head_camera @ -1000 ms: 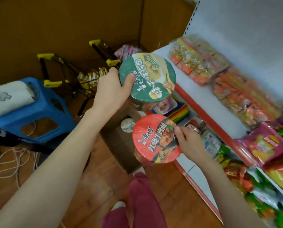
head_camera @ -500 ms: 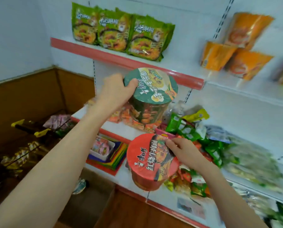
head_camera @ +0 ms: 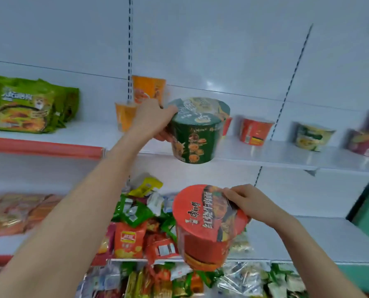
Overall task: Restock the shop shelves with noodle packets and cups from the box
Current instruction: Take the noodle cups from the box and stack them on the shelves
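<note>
The left hand [head_camera: 151, 119] and right hand [head_camera: 250, 201] are recorded bare; both forearms are seen uncovered to the lower frame edge.

Cups held aloft: two, being one green cup [head_camera: 195, 136] and one red cup [head_camera: 202, 226]. Standing on the upper shelf [head_camera: 275, 153]: two orange cups [head_camera: 148, 89].

Bright, even light; glare patch on white back panel [head_camera: 209, 83]; motion blur throughout; edges bowed.

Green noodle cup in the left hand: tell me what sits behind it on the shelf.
Behind the green cup, only a sliver of a red cup shows at its right edge, on the white shelf. The rest of that cup, and anything else directly behind, is covered.
</note>
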The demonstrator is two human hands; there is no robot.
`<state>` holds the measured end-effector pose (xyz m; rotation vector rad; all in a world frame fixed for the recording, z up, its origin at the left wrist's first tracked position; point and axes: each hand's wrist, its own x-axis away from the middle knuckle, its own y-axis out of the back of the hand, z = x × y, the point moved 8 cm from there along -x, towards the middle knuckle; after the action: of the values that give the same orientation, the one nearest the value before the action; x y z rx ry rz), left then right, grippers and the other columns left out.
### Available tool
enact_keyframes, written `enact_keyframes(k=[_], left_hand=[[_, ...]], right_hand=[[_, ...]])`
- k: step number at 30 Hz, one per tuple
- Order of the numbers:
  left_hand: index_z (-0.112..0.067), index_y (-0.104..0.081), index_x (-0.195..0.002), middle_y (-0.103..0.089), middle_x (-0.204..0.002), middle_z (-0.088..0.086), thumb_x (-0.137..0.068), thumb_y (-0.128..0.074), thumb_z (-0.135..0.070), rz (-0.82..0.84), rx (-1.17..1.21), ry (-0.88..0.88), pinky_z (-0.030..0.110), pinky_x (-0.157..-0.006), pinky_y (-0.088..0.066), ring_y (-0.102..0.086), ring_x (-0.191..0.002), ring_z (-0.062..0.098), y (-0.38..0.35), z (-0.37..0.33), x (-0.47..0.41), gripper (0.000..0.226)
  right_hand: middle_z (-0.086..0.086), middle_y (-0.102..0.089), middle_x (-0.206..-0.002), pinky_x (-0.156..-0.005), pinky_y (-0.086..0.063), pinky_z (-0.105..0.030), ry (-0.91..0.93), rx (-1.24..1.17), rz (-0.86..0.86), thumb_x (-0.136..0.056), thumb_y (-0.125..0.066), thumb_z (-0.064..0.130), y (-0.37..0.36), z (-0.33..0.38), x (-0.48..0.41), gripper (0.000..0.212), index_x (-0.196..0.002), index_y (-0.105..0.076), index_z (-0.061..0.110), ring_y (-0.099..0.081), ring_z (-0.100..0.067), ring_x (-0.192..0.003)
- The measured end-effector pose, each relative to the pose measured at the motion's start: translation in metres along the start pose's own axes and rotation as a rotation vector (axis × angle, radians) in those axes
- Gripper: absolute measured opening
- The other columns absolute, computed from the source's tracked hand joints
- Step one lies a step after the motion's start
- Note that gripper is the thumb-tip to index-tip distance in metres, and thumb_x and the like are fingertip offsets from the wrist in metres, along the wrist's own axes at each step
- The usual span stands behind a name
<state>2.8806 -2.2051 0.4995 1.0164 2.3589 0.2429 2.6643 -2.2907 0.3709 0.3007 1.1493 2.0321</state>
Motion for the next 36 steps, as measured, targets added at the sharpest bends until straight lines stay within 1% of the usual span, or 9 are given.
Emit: enact_keyframes(k=[5, 9, 12, 15, 21, 27, 31, 34, 36], left_hand=[[0.002, -0.058, -0.091, -0.065, -0.058, 0.019, -0.09, -0.048, -0.032, 0.058, 0.01, -0.016, 0.025, -0.045, -0.054, -0.062, -0.038, 0.015, -0.064, -0.042, -0.041, 0.035], [0.0, -0.059, -0.08, -0.065, -0.05, 0.015, -0.089, -0.049, -0.029, 0.078, 0.005, -0.043, 0.026, -0.046, -0.055, -0.066, -0.047, 0.023, -0.1, -0.058, -0.083, 0.033], [-0.003, -0.053, -0.073, -0.062, -0.047, 0.015, -0.089, -0.05, -0.026, 0.094, 0.025, -0.076, 0.025, -0.04, -0.053, -0.062, -0.037, 0.018, -0.124, -0.068, -0.114, 0.028], [-0.003, -0.053, -0.074, -0.058, -0.036, 0.008, -0.089, -0.05, -0.024, 0.103, 0.038, -0.084, 0.027, -0.04, -0.053, -0.061, -0.034, 0.017, -0.147, -0.077, -0.142, 0.026], [-0.002, -0.054, -0.076, -0.059, -0.036, 0.008, -0.09, -0.051, -0.024, 0.106, 0.027, -0.102, 0.025, -0.037, -0.052, -0.06, -0.034, 0.018, -0.191, -0.093, -0.177, 0.026], [0.003, -0.056, -0.081, -0.059, -0.038, 0.011, -0.089, -0.051, -0.023, 0.053, 0.011, -0.088, 0.024, -0.034, -0.05, -0.06, -0.033, 0.019, -0.227, -0.101, -0.191, 0.027], [0.004, -0.057, -0.086, -0.062, -0.058, 0.023, -0.088, -0.052, -0.021, -0.029, -0.015, -0.048, 0.022, -0.032, -0.047, -0.059, -0.033, 0.02, -0.246, -0.104, -0.183, 0.026], [0.002, -0.056, -0.081, -0.062, -0.059, 0.022, -0.089, -0.051, -0.022, -0.095, -0.056, -0.002, 0.023, -0.034, -0.049, -0.059, -0.033, 0.019, -0.259, -0.106, -0.173, 0.026], [0.0, -0.055, -0.076, -0.062, -0.055, 0.019, -0.09, -0.052, -0.022, -0.144, -0.069, 0.031, 0.022, -0.033, -0.048, -0.059, -0.032, 0.018, -0.265, -0.106, -0.166, 0.026]], right_hand=[[0.005, -0.044, -0.036, -0.036, -0.035, -0.016, -0.182, -0.16, -0.134, -0.095, -0.046, 0.034, 0.083, -0.06, -0.005, 0.043, -0.059, -0.047, 0.01, -0.047, -0.011, -0.032], [0.002, -0.054, -0.038, -0.035, -0.036, -0.018, -0.278, -0.202, -0.24, -0.095, -0.045, 0.033, 0.134, -0.097, -0.025, 0.04, -0.067, -0.055, 0.006, -0.055, -0.013, -0.033], [-0.002, -0.057, -0.038, -0.034, -0.035, -0.015, -0.33, -0.218, -0.33, -0.096, -0.043, 0.03, 0.169, -0.122, -0.043, 0.038, -0.068, -0.054, 0.008, -0.058, -0.016, -0.035], [-0.005, -0.059, -0.039, -0.034, -0.035, -0.015, -0.356, -0.262, -0.407, -0.095, -0.045, 0.028, 0.2, -0.147, -0.06, 0.034, -0.07, -0.054, 0.006, -0.059, -0.018, -0.035], [-0.013, -0.058, -0.039, -0.033, -0.034, -0.015, -0.43, -0.288, -0.513, -0.089, -0.044, 0.017, 0.25, -0.201, -0.096, 0.029, -0.065, -0.053, 0.004, -0.057, -0.02, -0.031], [-0.015, -0.058, -0.038, -0.033, -0.037, -0.014, -0.485, -0.235, -0.485, -0.082, -0.041, 0.007, 0.293, -0.272, -0.147, 0.021, -0.066, -0.053, 0.002, -0.057, -0.02, -0.032], [-0.019, -0.058, -0.04, -0.043, -0.048, -0.025, -0.478, -0.234, -0.452, -0.08, -0.04, 0.005, 0.313, -0.31, -0.186, 0.02, -0.066, -0.052, -0.003, -0.059, -0.025, -0.036], [-0.013, -0.055, -0.034, -0.035, -0.046, -0.021, -0.439, -0.267, -0.392, -0.085, -0.039, 0.003, 0.317, -0.33, -0.215, 0.025, -0.063, -0.048, 0.0, -0.058, -0.022, -0.031], [-0.01, -0.059, -0.042, -0.033, -0.046, -0.021, -0.409, -0.296, -0.348, -0.089, -0.042, 0.004, 0.317, -0.34, -0.232, 0.025, -0.064, -0.047, 0.004, -0.057, -0.014, -0.03]])
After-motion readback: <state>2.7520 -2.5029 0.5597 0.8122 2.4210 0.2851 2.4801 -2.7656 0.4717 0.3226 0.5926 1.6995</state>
